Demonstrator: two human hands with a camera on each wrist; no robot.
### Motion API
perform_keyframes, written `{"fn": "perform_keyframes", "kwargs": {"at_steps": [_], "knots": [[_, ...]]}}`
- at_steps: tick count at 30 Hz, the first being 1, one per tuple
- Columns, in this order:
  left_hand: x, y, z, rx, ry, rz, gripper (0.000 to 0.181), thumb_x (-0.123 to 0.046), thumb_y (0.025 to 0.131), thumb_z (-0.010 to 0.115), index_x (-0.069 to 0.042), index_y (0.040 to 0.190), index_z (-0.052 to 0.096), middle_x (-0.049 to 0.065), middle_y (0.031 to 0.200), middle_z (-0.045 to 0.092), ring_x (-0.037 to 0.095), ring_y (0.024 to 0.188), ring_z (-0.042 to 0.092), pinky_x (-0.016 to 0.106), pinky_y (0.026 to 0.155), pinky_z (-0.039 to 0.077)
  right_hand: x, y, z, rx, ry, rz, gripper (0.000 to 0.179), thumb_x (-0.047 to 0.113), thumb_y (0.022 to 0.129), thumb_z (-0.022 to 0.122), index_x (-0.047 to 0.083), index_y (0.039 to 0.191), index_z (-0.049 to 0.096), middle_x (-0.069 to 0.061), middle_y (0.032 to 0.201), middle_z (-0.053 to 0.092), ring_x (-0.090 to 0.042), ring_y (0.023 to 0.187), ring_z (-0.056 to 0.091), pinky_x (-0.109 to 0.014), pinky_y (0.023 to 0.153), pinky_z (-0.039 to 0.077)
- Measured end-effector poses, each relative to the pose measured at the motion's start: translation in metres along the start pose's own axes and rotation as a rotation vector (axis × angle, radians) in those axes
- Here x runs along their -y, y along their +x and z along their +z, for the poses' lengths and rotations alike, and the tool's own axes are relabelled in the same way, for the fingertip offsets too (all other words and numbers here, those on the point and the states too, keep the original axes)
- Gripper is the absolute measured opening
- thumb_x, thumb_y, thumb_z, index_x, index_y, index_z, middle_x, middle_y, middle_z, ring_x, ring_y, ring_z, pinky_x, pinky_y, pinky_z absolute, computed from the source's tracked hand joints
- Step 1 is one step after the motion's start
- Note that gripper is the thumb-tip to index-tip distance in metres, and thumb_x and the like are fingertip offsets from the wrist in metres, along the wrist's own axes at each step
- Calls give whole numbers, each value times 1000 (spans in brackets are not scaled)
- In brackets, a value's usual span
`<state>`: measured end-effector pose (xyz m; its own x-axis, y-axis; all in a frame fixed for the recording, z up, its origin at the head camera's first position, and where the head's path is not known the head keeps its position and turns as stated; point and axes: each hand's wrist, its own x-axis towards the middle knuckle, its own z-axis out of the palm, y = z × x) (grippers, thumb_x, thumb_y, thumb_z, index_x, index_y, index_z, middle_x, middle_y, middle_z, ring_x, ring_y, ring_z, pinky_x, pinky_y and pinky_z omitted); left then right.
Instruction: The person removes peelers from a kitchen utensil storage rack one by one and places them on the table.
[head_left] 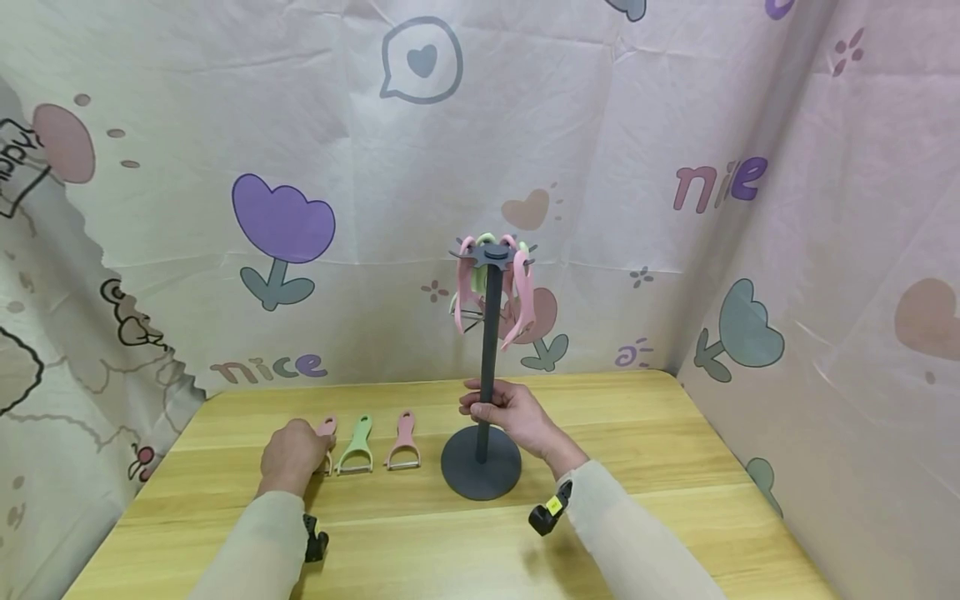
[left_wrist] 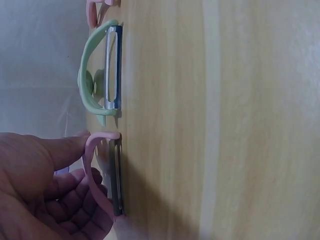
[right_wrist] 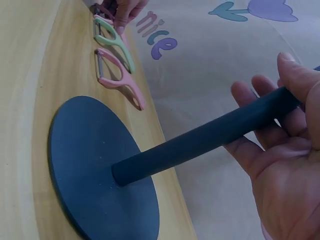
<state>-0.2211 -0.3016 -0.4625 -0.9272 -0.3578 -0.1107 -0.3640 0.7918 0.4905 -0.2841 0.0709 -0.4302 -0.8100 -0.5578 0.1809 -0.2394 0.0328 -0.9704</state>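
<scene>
My left hand [head_left: 292,454] is at the leftmost pink peeler [left_wrist: 88,167] on the table, pinching it with the thumb on one side and curled fingers on the other. Part of that peeler is hidden by the hand in the head view. My right hand [head_left: 517,417] grips the pole [right_wrist: 200,137] of a dark grey stand low down, above its round base [head_left: 480,483]. From the hooked top [head_left: 495,252] of the stand hang several pink and green peelers, among them a pink peeler [head_left: 523,292] on the right side.
Beside the left hand, a green peeler [head_left: 363,427] and another pink peeler [head_left: 406,427] lie in a row, handles pointing to the back. The wooden table [head_left: 420,550] ends at a patterned cloth [head_left: 397,317] behind, with cloth at both sides too.
</scene>
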Motion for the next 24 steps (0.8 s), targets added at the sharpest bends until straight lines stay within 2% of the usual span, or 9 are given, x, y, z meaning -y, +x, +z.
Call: {"fn": "perform_keyframes", "kwargs": {"at_steps": [5,8,12,19,24], "knots": [[2,2,2,-1,5,-6,37,-30,100,67,6,93,68,20,83,66,31,71,58,39,59,46,0,0,3,-24,5,-30,41,5,102,67,-5,141,61,-27,126,72,-35,117,73,-41,98,60],[2,3,2,-3,4,-12,37,-31,100,68,6,94,67,21,83,66,31,71,59,39,59,47,3,0,4,-18,-2,-39,41,4,104,63,-6,143,59,-29,130,69,-39,122,70,-47,101,58],[1,3,2,-4,6,-15,38,-31,99,68,7,95,67,21,83,66,31,71,59,40,59,47,5,0,2,14,14,-21,43,4,107,58,-5,148,54,-28,140,64,-40,129,65,-52,106,54],[0,1,2,-18,14,-16,39,-31,99,68,8,96,66,22,83,66,31,71,58,42,61,48,4,0,-4,90,20,-18,47,8,109,57,-2,154,49,-27,146,60,-40,135,61,-50,110,51],[0,0,1,-9,11,-12,37,-30,99,68,6,92,67,22,84,67,32,72,59,41,61,48,-1,-1,-1,15,41,-5,44,11,106,63,-1,148,56,-28,137,66,-34,125,69,-43,104,56]]}}
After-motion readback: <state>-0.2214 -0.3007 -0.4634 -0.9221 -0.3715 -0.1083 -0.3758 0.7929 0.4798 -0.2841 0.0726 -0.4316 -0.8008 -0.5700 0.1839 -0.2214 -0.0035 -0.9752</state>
